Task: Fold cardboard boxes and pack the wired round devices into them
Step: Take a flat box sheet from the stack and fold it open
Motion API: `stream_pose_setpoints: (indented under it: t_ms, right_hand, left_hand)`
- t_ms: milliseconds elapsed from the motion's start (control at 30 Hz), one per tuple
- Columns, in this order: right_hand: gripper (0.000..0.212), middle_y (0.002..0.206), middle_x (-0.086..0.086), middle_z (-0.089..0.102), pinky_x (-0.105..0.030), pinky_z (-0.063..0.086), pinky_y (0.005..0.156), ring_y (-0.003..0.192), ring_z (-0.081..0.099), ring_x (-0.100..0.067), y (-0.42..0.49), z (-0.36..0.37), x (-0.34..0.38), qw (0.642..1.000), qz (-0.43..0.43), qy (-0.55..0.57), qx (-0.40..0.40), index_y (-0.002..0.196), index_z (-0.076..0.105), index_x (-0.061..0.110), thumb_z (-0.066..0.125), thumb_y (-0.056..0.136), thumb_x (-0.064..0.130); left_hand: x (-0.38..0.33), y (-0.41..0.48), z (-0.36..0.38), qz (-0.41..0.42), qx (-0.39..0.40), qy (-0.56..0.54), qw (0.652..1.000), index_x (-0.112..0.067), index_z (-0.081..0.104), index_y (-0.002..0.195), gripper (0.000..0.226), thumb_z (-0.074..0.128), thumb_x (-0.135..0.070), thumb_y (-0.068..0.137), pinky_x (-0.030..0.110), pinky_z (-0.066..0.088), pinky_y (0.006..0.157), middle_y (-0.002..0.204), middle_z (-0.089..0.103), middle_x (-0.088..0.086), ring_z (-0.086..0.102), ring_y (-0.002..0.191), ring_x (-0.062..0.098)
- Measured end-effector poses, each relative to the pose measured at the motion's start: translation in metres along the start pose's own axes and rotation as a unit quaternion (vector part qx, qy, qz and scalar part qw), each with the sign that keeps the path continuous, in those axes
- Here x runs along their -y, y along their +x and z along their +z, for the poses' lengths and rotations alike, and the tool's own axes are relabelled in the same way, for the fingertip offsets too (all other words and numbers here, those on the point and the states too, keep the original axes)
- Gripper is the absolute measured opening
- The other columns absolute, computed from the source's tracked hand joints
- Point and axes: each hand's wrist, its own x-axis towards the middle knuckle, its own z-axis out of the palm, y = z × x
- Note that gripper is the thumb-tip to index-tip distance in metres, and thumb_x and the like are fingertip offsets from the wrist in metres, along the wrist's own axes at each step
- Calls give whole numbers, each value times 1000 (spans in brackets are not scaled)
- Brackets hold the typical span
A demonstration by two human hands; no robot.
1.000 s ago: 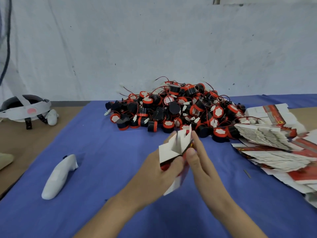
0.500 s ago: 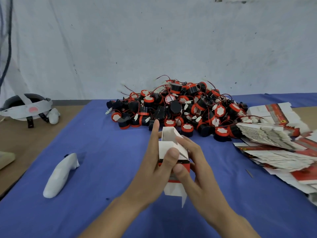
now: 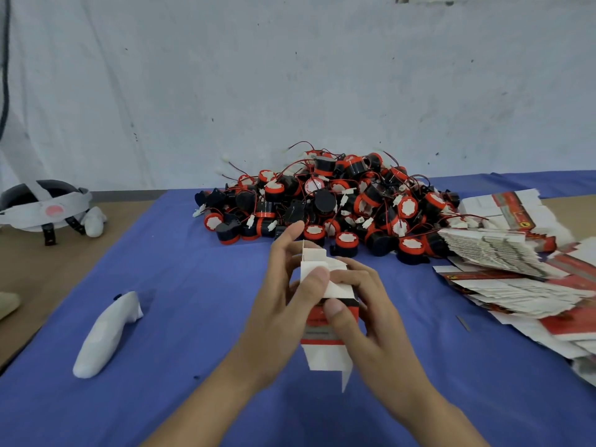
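Cardboard box (image 3: 325,353) is up off the blue cloth (image 3: 193,285), clamped between both our hands at the centre of the view, roughly upright. Our left hand (image 3: 280,311) wraps it from the nine o'clock side: the thumb (image 3: 314,282) presses on a white top flap, while the forefinger stretches up behind the box toward twelve o'clock. Our right hand (image 3: 374,330) grips it from three o'clock, fingers curled round the far side and thumb (image 3: 337,312) laid on the red and black band across the front. One white flap (image 3: 314,254) stands up at the top, not folded in. At the bottom, toward six o'clock, the white flaps hang open, one narrow tab pointing down. Whether anything is inside the box we cannot tell.

At twelve o'clock from the box, the wired round devices (image 3: 338,204) lie in a heap on the cloth, black bodies with red rims and white faces, thin red wires and white plugs tangled through them. At two to three o'clock, the flat cartons (image 3: 496,253) lie fanned in loose stacks, touching the heap's right edge. At nine o'clock, well apart from our hands, a white controller (image 3: 106,330) lies on the cloth. At ten o'clock a headset (image 3: 45,204) rests on the brown tabletop (image 3: 48,269) beside the cloth. A pale wall (image 3: 290,75) rises behind everything.
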Motion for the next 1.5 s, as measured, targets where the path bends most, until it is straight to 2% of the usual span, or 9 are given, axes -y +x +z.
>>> stream_pose_setpoints:
  t_ms: [233,500,667,800,967,1100,1200,1367,1500]
  right_hand:
    - [43,134,1,55,-34,57,87,115,63,-22,-3,-3,-4,997,49,46,33,131,52,42,60,91,55]
    - [52,134,8,55,-27,57,83,114,63,-15,-3,-5,-3,995,70,56,37,135,44,60,57,84,62]
    - [62,137,22,45,-20,51,92,124,55,-6,-4,-4,-9,998,39,-28,31,141,35,56,61,84,61]
    - [65,139,27,36,-3,40,90,124,49,4,-4,-6,-10,992,-12,-126,30,143,28,57,57,86,70]
    - [72,142,29,30,-1,38,90,125,46,5,-4,-9,-9,982,-46,-179,21,142,21,62,63,84,57]
    - [81,143,37,19,1,34,93,128,40,8,-3,-13,-8,966,-86,-243,24,149,16,51,63,83,56]
    - [86,143,34,21,2,31,95,127,37,10,-3,-13,-7,957,-108,-266,36,150,9,55,63,83,54]
    - [86,147,8,30,-3,30,102,129,43,-10,-4,-10,-13,936,-144,-318,47,153,17,29,63,84,51]
    - [85,148,8,29,-13,42,97,129,49,-16,-4,-9,-14,937,-148,-313,47,153,15,30,62,85,51]
  left_hand:
    - [0,4,-11,-28,34,-37,998,-41,50,131,47,66,-37,86,28,55,83,115,56,1,68,102,19]
    - [-3,9,-23,-41,23,-29,998,-34,62,100,28,72,-39,75,27,55,78,102,64,-8,65,100,19]
    - [-4,5,-19,-21,54,93,994,-40,51,125,41,49,-19,90,20,54,76,99,57,-9,63,95,4]
    - [2,0,-15,-4,78,186,979,-44,42,144,44,40,-45,100,21,50,95,120,55,-16,55,119,3]
    - [6,-3,-7,-114,106,49,987,-42,52,139,37,36,-44,106,23,51,98,139,53,-21,55,126,4]
    - [6,1,-6,-206,84,-74,972,-39,44,143,52,59,-35,94,54,49,102,127,66,-8,62,120,26]
    - [9,2,-7,-236,89,-112,961,-33,44,142,54,60,-28,91,64,39,103,126,67,6,58,120,40]
    - [14,2,-8,-242,84,-79,963,-35,54,131,42,55,-9,98,38,57,88,120,67,9,67,105,26]
    - [14,3,-9,-243,95,-95,961,-35,56,129,42,52,-6,99,40,56,93,126,64,14,61,117,35]
